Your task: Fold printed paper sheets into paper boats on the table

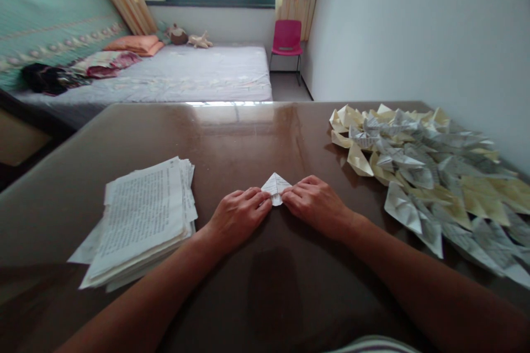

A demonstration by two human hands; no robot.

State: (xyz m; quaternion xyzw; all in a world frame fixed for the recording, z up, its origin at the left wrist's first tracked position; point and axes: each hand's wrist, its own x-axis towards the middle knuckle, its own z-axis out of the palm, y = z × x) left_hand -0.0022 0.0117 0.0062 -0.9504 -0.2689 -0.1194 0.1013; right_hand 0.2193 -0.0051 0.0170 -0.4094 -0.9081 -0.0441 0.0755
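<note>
A small folded sheet of printed paper (275,182) lies on the brown table, its pointed tip facing away from me. My left hand (240,210) grips its left lower corner with the fingers pressed together. On the opposite corner, my right hand (317,203) holds the paper the same way. Fingertips of both hands cover the two corners, while a short pale edge shows between them. The thumbs are partly hidden under the fingers.
To the left sits a stack of printed sheets (141,215), loosely squared. A large pile of folded paper boats (408,162), white and yellowish, spreads over the table's right side by the wall. Beyond the table (232,143) are a bed (215,74) and a pink chair (287,37).
</note>
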